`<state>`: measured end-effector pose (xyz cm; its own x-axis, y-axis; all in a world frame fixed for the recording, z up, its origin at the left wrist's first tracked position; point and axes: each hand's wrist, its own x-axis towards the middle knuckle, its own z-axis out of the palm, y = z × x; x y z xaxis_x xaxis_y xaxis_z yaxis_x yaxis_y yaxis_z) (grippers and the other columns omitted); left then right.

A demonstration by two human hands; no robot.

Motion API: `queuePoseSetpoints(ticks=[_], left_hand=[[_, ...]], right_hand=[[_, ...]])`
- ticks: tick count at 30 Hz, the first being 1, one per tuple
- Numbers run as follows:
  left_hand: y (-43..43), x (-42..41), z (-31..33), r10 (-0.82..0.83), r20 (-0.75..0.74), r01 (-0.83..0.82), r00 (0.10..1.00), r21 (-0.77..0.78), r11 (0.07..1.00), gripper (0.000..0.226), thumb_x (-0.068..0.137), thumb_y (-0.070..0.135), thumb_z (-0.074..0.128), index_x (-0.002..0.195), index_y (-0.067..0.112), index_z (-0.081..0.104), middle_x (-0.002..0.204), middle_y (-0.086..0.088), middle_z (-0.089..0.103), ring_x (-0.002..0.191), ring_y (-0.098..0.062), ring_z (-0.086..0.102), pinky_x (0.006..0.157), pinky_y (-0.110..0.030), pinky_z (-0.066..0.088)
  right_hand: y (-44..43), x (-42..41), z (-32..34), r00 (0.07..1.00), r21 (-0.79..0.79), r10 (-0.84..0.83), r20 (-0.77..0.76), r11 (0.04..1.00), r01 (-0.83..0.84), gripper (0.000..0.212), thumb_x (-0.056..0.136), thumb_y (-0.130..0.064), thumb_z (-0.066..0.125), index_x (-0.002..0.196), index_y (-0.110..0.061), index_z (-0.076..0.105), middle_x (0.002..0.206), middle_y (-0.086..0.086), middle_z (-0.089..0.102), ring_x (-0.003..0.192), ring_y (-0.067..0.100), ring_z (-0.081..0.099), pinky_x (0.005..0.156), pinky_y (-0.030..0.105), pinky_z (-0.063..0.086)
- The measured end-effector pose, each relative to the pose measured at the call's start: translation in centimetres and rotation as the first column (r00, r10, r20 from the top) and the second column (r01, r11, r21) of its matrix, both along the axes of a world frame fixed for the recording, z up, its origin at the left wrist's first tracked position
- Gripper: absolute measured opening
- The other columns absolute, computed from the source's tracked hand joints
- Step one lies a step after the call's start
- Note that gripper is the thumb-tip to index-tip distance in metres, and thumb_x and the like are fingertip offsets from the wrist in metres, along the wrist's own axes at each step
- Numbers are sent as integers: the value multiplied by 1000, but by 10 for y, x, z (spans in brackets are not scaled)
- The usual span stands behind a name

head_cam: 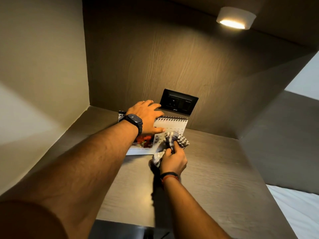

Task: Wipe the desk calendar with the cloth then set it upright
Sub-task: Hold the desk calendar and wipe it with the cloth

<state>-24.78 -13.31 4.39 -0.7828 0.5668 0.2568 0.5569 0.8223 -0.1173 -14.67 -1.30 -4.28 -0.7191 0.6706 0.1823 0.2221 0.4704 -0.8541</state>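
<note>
A white spiral-bound desk calendar (174, 125) rests on the wooden shelf (215, 169) near the back wall, its date page facing me and tilted. My left hand (148, 116), with a dark watch on the wrist, grips the calendar's top edge, thumb pressed on the page. My right hand (174, 160) is closed around a bunched checked cloth (174, 140), which touches the lower right part of the page. The calendar's left half and its red picture are partly hidden by my left arm.
A black socket and switch plate (179, 101) is set in the back wall just behind the calendar. A round lamp (235, 18) glows under the top panel. Side walls close the niche on the left and right. White bedding (300, 209) lies at the lower right.
</note>
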Motion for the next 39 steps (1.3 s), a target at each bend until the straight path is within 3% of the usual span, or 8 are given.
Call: queuePoseSetpoints(ticks=[3, 8, 15, 19, 23, 27, 31, 39], left_hand=[[0, 1, 0, -3, -3, 3, 1000, 4, 1000, 74, 74, 77, 42, 133, 33, 43, 149, -3, 35, 135, -30, 28, 109, -47, 29], [1, 1, 1, -20, -17, 21, 1000, 10, 1000, 76, 70, 76, 51, 133, 33, 43, 148, -2, 37, 134, -29, 29, 108, -47, 31], [1, 3, 4, 3, 0, -3, 1000, -19, 1000, 81, 68, 74, 56, 136, 32, 39, 150, -1, 34, 137, -28, 25, 109, -47, 29], [2, 4, 4, -2, -12, 2, 1000, -27, 1000, 81, 67, 70, 61, 135, 32, 39, 148, 0, 36, 135, -28, 27, 108, -46, 31], [2, 3, 4, -1, -26, 0, 1000, -37, 999, 80, 67, 68, 63, 134, 30, 40, 144, 0, 42, 126, -26, 38, 99, -45, 41], [3, 4, 4, 2, -25, -3, 1000, -49, 999, 84, 66, 69, 63, 135, 30, 36, 145, -1, 41, 124, -27, 40, 96, -45, 44], [2, 3, 2, -4, -38, 1, 999, -66, 998, 91, 65, 71, 63, 140, 33, 29, 150, -1, 33, 131, -27, 32, 103, -44, 37], [2, 3, 4, 7, -75, -14, 997, -86, 996, 99, 69, 81, 39, 146, 26, 13, 155, -10, 22, 137, -31, 25, 111, -46, 24]], right_hand=[[-5, -4, 8, 999, -29, 9, -47, 1000, -11, 37, 84, -7, 55, 120, -13, 59, 117, 6, 64, 105, 23, 56, 95, 31, 42], [-1, 10, -9, 962, 200, 264, 66, 941, -272, 38, 85, -8, 55, 121, -18, 58, 117, 2, 63, 103, 18, 56, 92, 23, 40], [-12, -3, 9, 999, -110, -34, -30, 994, 30, 36, 84, -6, 55, 119, -14, 60, 118, 6, 64, 108, 24, 56, 95, 30, 43], [-10, 5, 1, 991, 67, 134, -1, 989, -133, 37, 84, -6, 55, 120, -14, 60, 118, 4, 63, 106, 21, 56, 94, 27, 41], [8, 10, -5, 947, 273, 310, 82, 907, -321, 37, 84, -8, 57, 119, -18, 60, 112, 1, 64, 99, 16, 57, 89, 23, 41], [13, 13, -4, 958, 305, 273, 86, 908, -286, 38, 84, -10, 57, 121, -19, 57, 111, 1, 63, 97, 17, 57, 88, 26, 45], [8, 16, -8, 885, 404, 434, 167, 789, -463, 39, 84, -10, 60, 121, -18, 57, 114, 3, 61, 102, 21, 56, 93, 35, 49], [51, 26, 4, 985, 338, 173, 18, 926, -169, 37, 83, -9, 55, 119, -20, 59, 108, 3, 62, 94, 21, 58, 80, 28, 45]])
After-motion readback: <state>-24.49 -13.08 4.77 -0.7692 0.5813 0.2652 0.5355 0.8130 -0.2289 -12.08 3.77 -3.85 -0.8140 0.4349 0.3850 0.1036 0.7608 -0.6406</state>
